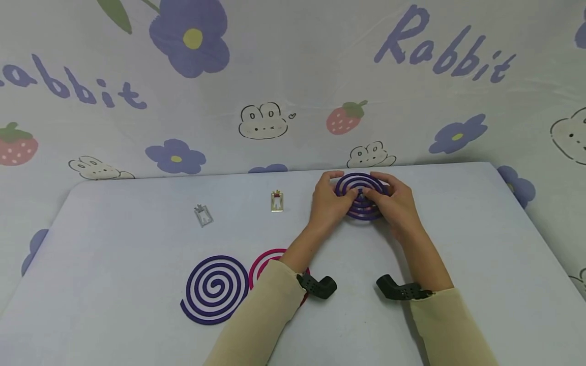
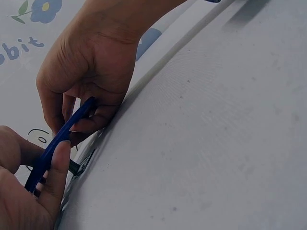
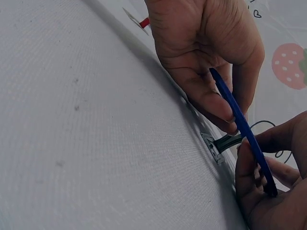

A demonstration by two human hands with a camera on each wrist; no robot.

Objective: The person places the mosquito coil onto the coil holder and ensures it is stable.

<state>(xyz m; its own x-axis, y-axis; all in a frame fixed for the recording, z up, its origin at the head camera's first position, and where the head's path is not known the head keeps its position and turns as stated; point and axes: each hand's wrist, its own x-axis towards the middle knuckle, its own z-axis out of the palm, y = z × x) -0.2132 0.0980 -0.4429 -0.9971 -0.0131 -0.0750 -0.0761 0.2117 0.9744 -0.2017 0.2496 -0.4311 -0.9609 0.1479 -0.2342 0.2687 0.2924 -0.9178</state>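
Note:
My left hand (image 1: 330, 202) and right hand (image 1: 397, 203) grip a purple mosquito coil (image 1: 364, 216) from opposite sides near the back of the table, thumbs over its middle. From the side, in the left wrist view, the coil (image 2: 52, 152) is a thin tilted blue edge between the left hand (image 2: 36, 191) and right hand (image 2: 91, 72). Beneath it, in the right wrist view, a small metal coil stand (image 3: 213, 147) with a green upright part lies against the tabletop. Whether the upright touches the coil, I cannot tell.
A silver stand (image 1: 203, 215) and a gold one with a red part (image 1: 276, 201) lie left of the hands. Nearer the front are another purple coil (image 1: 215, 290) and a pink-red coil (image 1: 267, 252), partly under the left forearm. A printed cloth (image 1: 302, 76) hangs behind the table.

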